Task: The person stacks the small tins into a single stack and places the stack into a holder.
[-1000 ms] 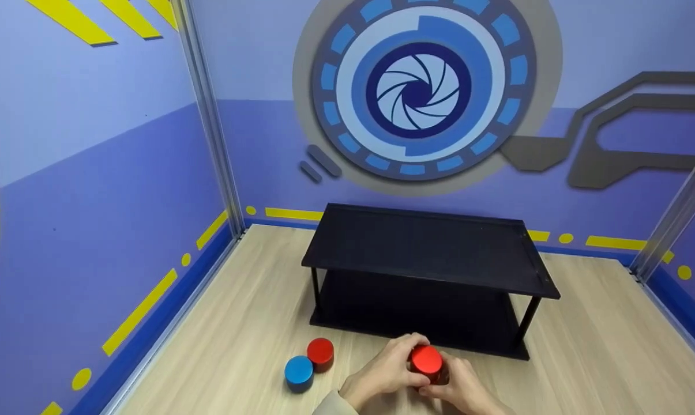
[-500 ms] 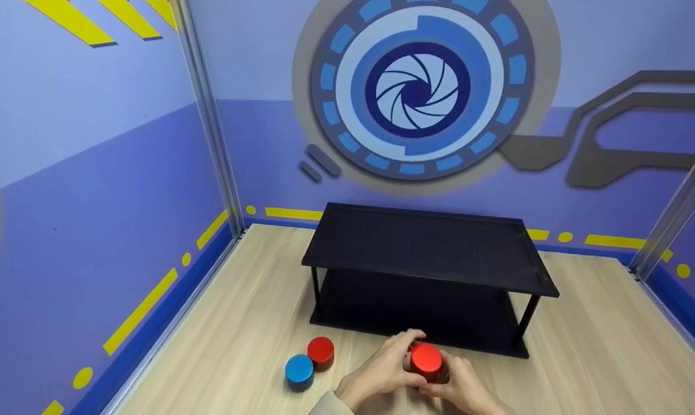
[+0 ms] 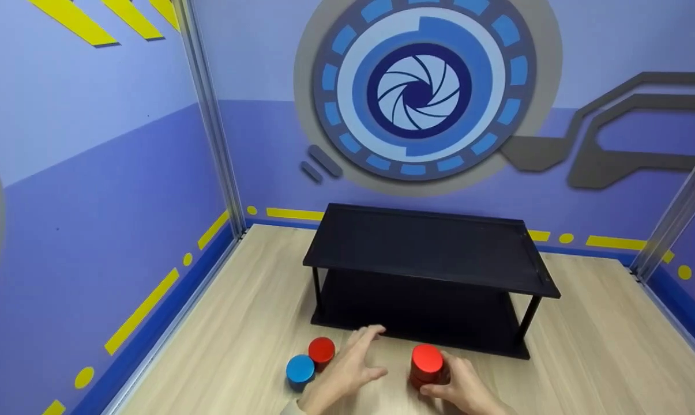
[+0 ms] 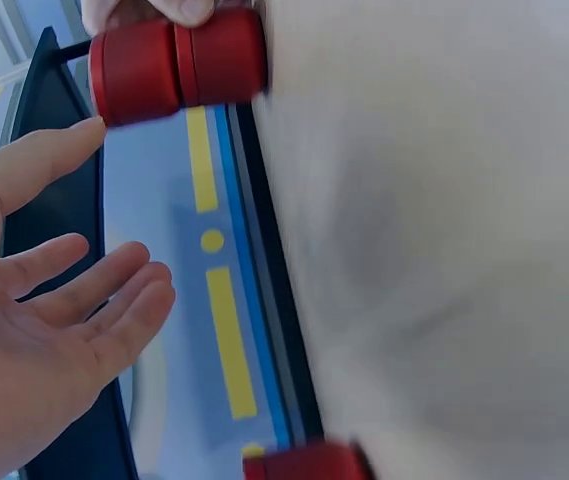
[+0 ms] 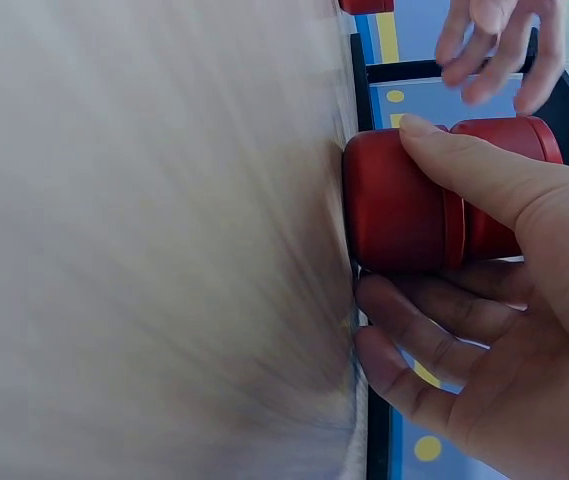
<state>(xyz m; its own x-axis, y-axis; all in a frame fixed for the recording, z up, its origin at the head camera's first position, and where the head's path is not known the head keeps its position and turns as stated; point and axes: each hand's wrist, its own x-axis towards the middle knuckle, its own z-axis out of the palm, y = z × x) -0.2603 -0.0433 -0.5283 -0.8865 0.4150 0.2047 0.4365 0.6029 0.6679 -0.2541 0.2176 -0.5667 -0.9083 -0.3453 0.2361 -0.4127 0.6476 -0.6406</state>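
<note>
I find the right hand (image 3: 465, 385) pinching the lower red canister (image 5: 394, 215), the upper red canister (image 3: 427, 358) atop it. The left hand (image 3: 342, 373), spread, has released them since the earlier frame; I judge them seated. They stand on the bench (image 3: 237, 300) before the front edge of the shelf (image 3: 431, 245); the blue canister (image 3: 300, 369) and third red canister (image 3: 321, 350), unmoved, stand nearer the bench's left edge.

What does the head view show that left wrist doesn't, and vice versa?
Head only: the blue canister, and the back of the left hand.

Left wrist only: that hand's palm side, and a full side-on profile of the red stack, its two canisters meeting at a seam.

Both: the red stack, both hands, the black shelf and the lone red canister, cut off by the frame in left wrist.
</note>
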